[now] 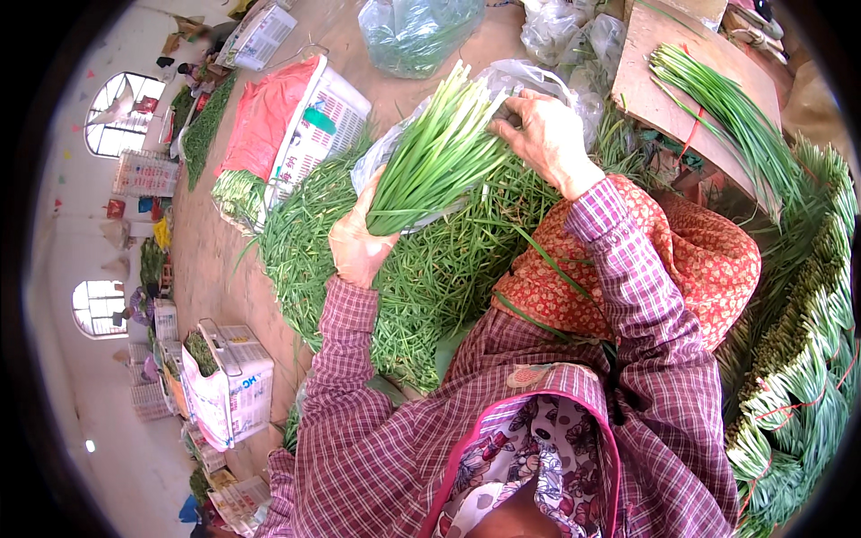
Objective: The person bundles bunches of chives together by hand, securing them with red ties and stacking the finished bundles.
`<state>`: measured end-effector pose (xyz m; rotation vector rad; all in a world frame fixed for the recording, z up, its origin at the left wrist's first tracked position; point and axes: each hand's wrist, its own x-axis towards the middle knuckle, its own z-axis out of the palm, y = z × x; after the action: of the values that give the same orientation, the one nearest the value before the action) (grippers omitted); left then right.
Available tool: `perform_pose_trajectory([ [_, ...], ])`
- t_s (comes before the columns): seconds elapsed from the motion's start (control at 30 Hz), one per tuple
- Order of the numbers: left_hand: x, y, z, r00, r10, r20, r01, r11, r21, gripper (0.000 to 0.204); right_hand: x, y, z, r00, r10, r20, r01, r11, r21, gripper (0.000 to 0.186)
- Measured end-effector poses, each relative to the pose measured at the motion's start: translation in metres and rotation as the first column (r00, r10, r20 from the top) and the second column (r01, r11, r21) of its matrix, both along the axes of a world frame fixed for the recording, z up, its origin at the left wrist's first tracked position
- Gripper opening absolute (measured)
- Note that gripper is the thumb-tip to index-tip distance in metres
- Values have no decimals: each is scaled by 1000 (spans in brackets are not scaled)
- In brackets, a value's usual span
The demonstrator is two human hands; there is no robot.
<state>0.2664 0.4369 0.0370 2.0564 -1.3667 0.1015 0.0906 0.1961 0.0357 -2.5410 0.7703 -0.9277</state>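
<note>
In the head view, a worker's left hand is clasping the leafy end of a bunch of chive-like greens over a heap of loose leaves; the right hand is holding thumb and forefinger close together at its edge, whether pinching a stalk one cannot tell. With no tie showing, a slackening left grip risks stems sliding into the heap.

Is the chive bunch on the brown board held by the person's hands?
No, the chive bunch lies on the board, away from the left hand and right hand.
</note>
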Motion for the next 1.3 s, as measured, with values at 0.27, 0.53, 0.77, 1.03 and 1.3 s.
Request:
perform_pose_trajectory([
  [0.27, 8, 5, -8, 966, -51, -253, 40, 998, -46, 74, -46, -60, -14, 953, -279, 118, 288, 955, -68, 27],
  [0.53, -3, 3, 2, 995, -20, -95, 23, 999, 27, 75, -31, -21, 3, 994, 77, -75, -38, 903, 429, 60],
  [0.77, 9, 7, -10, 974, -21, -226, 19, 1000, -11, 76, -37, -45, -17, 991, -133, 16, 117, 921, 373, 36],
  [1.03, -3, 4, 6, 1000, 5, 21, -6, 998, 64, 73, -35, -26, 18, 987, 77, -144, -56, 988, 142, 82],
  [1.3, -4, 0, 7, 998, -52, 28, 50, 998, 44, 74, -10, -38, 5, 889, 376, -260, -235, 863, 447, 78],
])
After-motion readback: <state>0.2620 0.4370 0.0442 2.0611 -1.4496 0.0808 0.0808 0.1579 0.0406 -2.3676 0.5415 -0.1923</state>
